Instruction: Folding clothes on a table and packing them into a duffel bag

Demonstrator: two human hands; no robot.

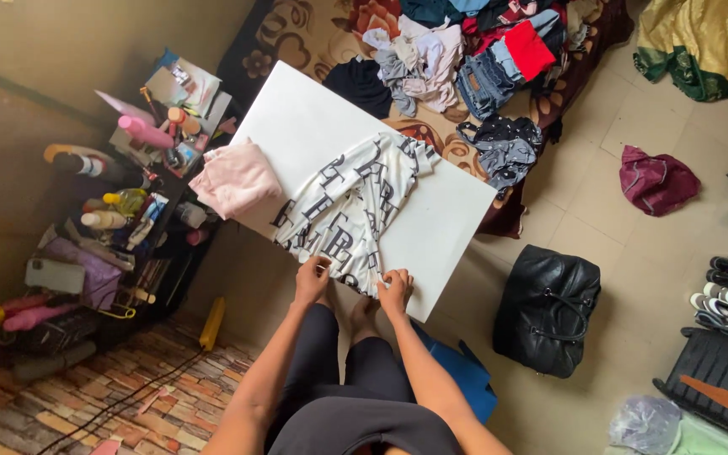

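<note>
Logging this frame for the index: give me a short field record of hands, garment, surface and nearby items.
left hand: grips near edge of white garment with black letters
right hand: grips same edge
surface: white board, garment lies flat on it
beside garment: folded pink cloth
beyond board: clothes pile
floor: black bag

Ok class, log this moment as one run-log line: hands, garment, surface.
left hand: grips hem | right hand: grips hem | white patterned shirt: flat on white board | pink folded cloth: beside shirt
</note>
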